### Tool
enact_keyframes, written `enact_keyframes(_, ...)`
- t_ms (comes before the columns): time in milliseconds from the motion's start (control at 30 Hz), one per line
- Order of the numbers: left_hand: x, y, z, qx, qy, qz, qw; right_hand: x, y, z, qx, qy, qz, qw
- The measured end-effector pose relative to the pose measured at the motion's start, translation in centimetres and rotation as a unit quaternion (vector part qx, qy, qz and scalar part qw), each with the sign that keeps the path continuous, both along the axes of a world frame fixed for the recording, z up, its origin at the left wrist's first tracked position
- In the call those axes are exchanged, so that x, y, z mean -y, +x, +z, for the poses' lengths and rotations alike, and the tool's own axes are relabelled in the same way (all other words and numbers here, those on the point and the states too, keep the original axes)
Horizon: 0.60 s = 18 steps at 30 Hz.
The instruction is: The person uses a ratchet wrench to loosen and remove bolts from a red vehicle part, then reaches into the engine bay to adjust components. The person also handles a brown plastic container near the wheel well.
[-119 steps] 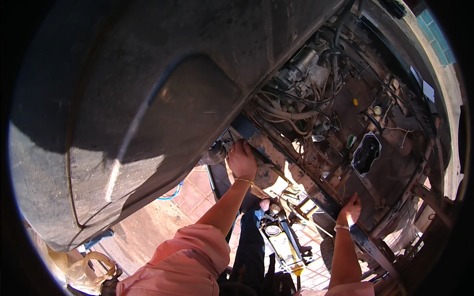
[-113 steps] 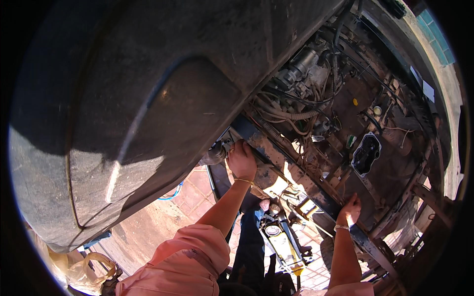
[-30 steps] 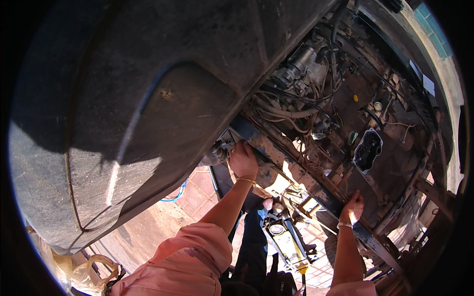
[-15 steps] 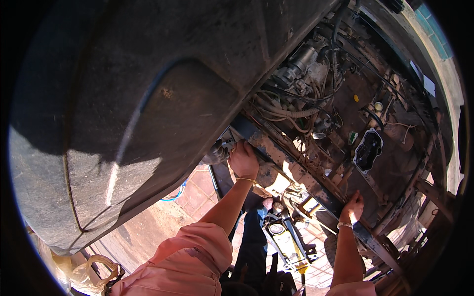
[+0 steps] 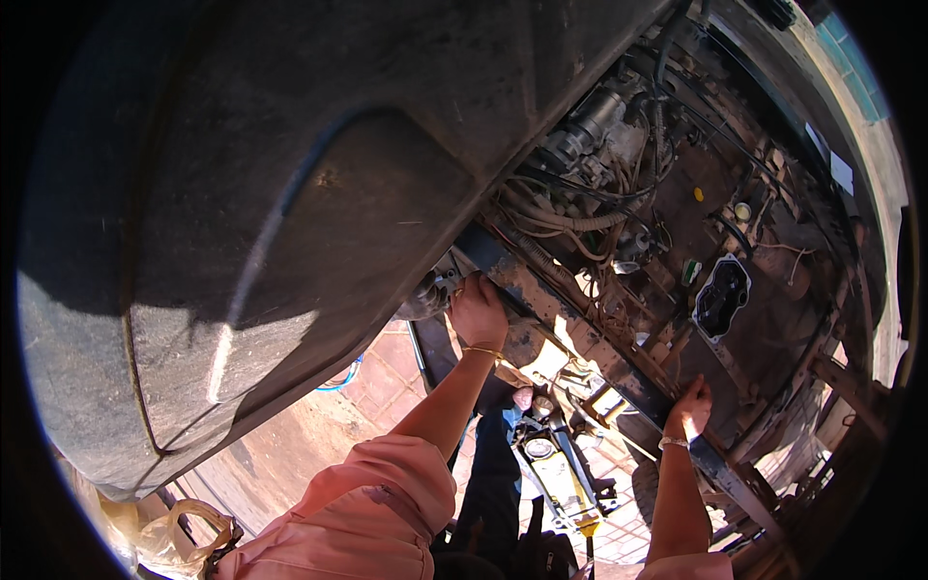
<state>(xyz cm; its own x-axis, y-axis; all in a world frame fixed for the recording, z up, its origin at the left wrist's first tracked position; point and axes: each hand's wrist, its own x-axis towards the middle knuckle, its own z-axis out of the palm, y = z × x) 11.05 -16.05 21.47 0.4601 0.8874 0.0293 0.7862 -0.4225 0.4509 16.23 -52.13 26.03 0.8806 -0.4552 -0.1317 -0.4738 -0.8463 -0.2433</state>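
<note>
My left hand [image 5: 478,314] reaches in beside the painted steel frame rail [image 5: 530,290], next to a rounded grey metal part [image 5: 425,298] under the edge of a large dark body panel [image 5: 319,222]. The back of that hand faces me, and its fingertips are hidden. My right hand [image 5: 688,411] is farther along the same rail, at its inner side. Its fingers are curled and close together; whatever they grip cannot be made out. A bracelet circles each wrist.
Beyond the rail lie cables and hoses [image 5: 580,217], a cylindrical metal unit [image 5: 594,116] and a dark open-topped housing with a pale rim [image 5: 722,297]. Below, a yellow floor jack [image 5: 565,478] stands on paving. A clear plastic bag [image 5: 164,532] is at lower left.
The view has shifted very slightly. Both hands keep their places, with no visible change in grip.
</note>
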Motion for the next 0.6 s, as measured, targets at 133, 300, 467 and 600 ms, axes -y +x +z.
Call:
enact_keyframes(133, 0.00, -0.04, -0.06, -0.003, 0.007, -0.005, 1.000, 0.18, -0.04, -0.15, -0.009, -0.003, -0.006, 1.000)
enact_keyframes(300, -0.04, 0.00, -0.08, -0.007, -0.001, -0.001, 1.000, 0.24, -0.07, -0.37, -0.001, -0.014, -0.003, 1.000)
enact_keyframes(467, -0.02, -0.01, -0.02, -0.004, 0.002, -0.001, 1.000, 0.19, -0.03, -0.42, 0.001, -0.019, -0.010, 1.000)
enact_keyframes(600, -0.04, -0.01, -0.05, -0.001, 0.003, -0.002, 1.000, 0.09, 0.00, -0.37, 0.003, -0.026, -0.011, 1.000)
